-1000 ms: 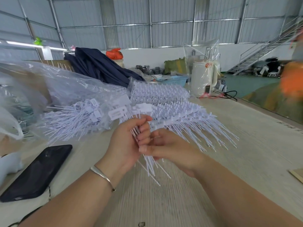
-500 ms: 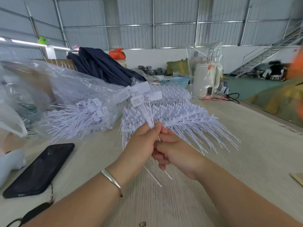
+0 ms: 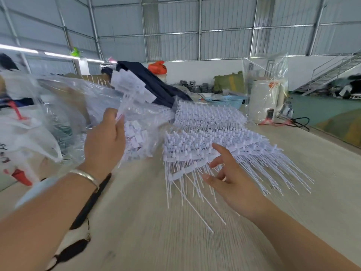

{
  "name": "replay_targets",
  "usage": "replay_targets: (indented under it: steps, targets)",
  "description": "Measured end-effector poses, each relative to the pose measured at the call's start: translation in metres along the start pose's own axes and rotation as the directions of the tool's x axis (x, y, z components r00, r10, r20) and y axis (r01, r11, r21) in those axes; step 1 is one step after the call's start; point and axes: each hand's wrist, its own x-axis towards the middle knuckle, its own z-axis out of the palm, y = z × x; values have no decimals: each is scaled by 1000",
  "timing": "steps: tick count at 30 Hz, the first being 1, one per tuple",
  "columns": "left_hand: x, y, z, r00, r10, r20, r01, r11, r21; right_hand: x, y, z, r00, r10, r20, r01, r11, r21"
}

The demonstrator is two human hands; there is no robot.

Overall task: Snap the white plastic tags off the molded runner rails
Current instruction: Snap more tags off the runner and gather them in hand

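Observation:
My left hand grips a bunch of loose white tags by their thin stems, raised over the clear plastic bag of loose tags at the left. The tags' flat heads fan out above my fingers. My right hand is apart from the left, its fingers spread and holding nothing, with the fingertips at the front edge of the stack of white runner rails. The rails lie in layers on the table, their long stems pointing toward the near right.
A black phone lies on the pale table under my left forearm. A blue basket, a white appliance wrapped in plastic and a dark cloth stand behind the rails. White bags sit at far left.
My hands have come apart. The left hand carried the bunch of tags up and to the left over the bag. The right hand let go and moved right to the rail stack.

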Motion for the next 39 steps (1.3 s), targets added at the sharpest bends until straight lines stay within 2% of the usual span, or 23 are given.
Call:
replay_targets:
  steps: [2, 3, 6, 8, 10, 14, 15, 17, 21, 22, 24, 26, 27, 30, 32, 34, 36, 39]
  targets:
    - [7, -32, -1, 980, -109, 165, 50, 944, 325, 0, 3, 2, 1000, -14, 8, 15, 998, -69]
    - [10, -44, -1, 946, -191, 262, 54, 889, 454, 1, 4, 3, 1000, -14, 16, 16, 996, -92]
    - [20, -67, 3, 785, -396, 477, 60, 814, 577, 2, 7, 7, 1000, -14, 20, 16, 993, -113]
    - [26, -73, 8, 696, -444, 564, 61, 820, 569, 3, 9, 9, 999, -39, 37, 45, 985, -169]
    - [35, -75, 16, 702, -438, 561, 72, 828, 557, 4, 8, 10, 996, -62, 58, 74, 968, -240]
    - [58, -81, 36, 819, -341, 461, 84, 866, 492, 6, 11, 8, 995, -67, 80, 91, 933, -349]
    - [60, -81, 40, 815, -335, 473, 44, 850, 525, 7, 11, 8, 994, -78, 81, 103, 918, -383]
    - [58, -81, 46, 779, -408, 476, 8, 766, 643, 7, 12, 9, 991, -97, 91, 128, 887, -444]
    - [44, -91, 58, 727, -402, 557, -185, 666, 723, 9, 19, 16, 979, -60, 193, 161, 811, -562]
    - [43, -90, 59, 723, -416, 552, -189, 649, 737, 10, 20, 17, 977, -48, 210, 161, 807, -568]
    - [45, -82, 60, 757, -414, 506, -136, 658, 741, 11, 22, 18, 976, -51, 212, 165, 809, -565]
    - [47, -68, 60, 835, -347, 427, -60, 715, 697, 11, 22, 18, 976, -62, 210, 172, 808, -563]
    - [46, -58, 60, 866, -288, 408, -74, 733, 676, 11, 22, 19, 975, -64, 212, 176, 806, -565]
    - [34, -20, 59, 891, -172, 421, -124, 799, 589, 12, 22, 19, 974, -59, 221, 178, 800, -573]
    - [19, 6, 57, 900, -55, 432, -159, 882, 444, 12, 22, 19, 977, -49, 209, 163, 803, -573]
    - [0, 31, 55, 854, 61, 516, -180, 966, 184, 12, 20, 19, 981, -39, 190, 142, 815, -561]
    - [-19, 55, 55, 741, 121, 661, -124, 991, -42, 12, 16, 18, 985, -35, 170, 124, 825, -552]
    - [-38, 79, 58, 594, 156, 789, -149, 985, -82, 10, 11, 15, 988, -6, 154, 82, 866, -494]
